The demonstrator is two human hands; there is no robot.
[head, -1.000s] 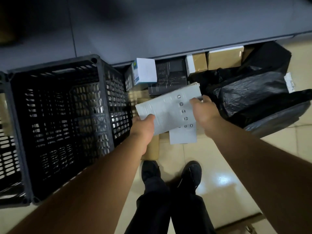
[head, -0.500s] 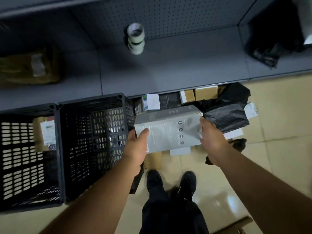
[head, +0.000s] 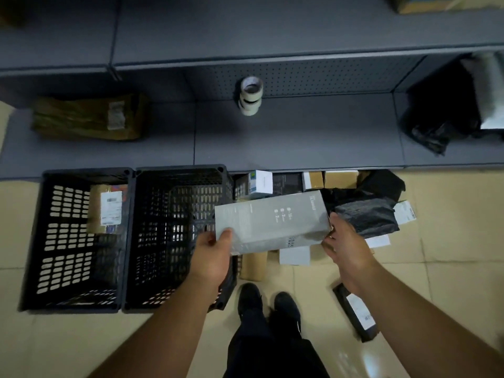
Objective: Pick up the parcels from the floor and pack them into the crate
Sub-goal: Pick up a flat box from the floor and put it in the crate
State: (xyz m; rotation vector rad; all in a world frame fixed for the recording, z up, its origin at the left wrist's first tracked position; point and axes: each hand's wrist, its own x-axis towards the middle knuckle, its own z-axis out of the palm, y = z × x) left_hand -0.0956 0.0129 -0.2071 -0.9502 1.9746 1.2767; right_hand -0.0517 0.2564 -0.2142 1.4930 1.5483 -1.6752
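Box axis: your grey box (head: pixel 270 221) runs 9-to-3 o'clock, level, over the crate (head: pixel 174 236) rim.
Left hand (head: pixel 212 257): grips its 9 o'clock end.
Right hand (head: pixel 346 249): fingers curled round its 3 o'clock end.

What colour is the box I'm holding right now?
Grey, with small white print, seen in the head view: the box held over the crate.

a long grey box parcel (head: pixel 270 221) with small white print sits tilted in the air, its left end over the right rim of the empty black crate (head: pixel 174 238); more parcels lie on the floor by the shelf: small cardboard boxes (head: pixel 341 179), a white-and-blue box (head: pixel 260 181), black plastic bags (head: pixel 368 216), a dark labelled packet (head: pixel 357 316)
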